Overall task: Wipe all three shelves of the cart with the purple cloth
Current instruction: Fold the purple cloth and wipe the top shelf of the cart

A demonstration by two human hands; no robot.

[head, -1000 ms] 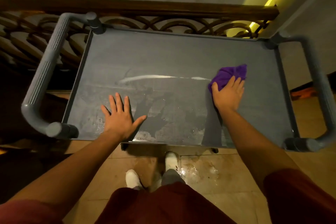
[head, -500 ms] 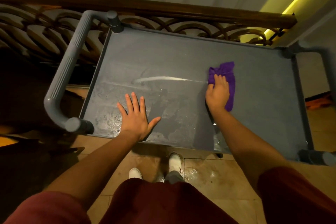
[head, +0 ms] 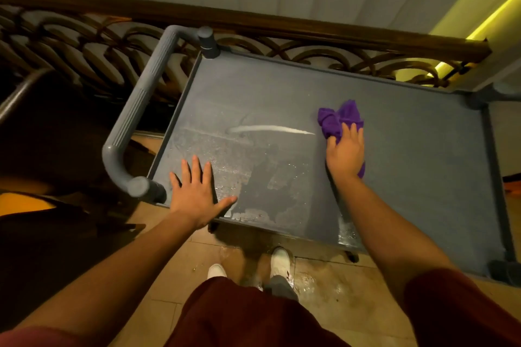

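The grey cart's top shelf (head: 408, 149) fills the middle of the head view, wet and streaked on its left half, with a pale streak (head: 270, 129) across the centre. My right hand (head: 345, 151) presses the crumpled purple cloth (head: 338, 117) flat on the shelf just right of that streak's end. My left hand (head: 196, 193) lies flat with fingers spread on the shelf's near left corner. The lower shelves are hidden under the top one.
A grey ribbed handle (head: 132, 121) curves off the cart's left end. A dark wooden railing with scrollwork (head: 282, 28) runs right behind the cart. My white shoes (head: 279, 258) stand on wet floor tiles below the near edge.
My right hand has slid the cloth leftward across the shelf toward the streak's end, and the cloth bunched up. My left hand stayed flat in place. The view swung left.
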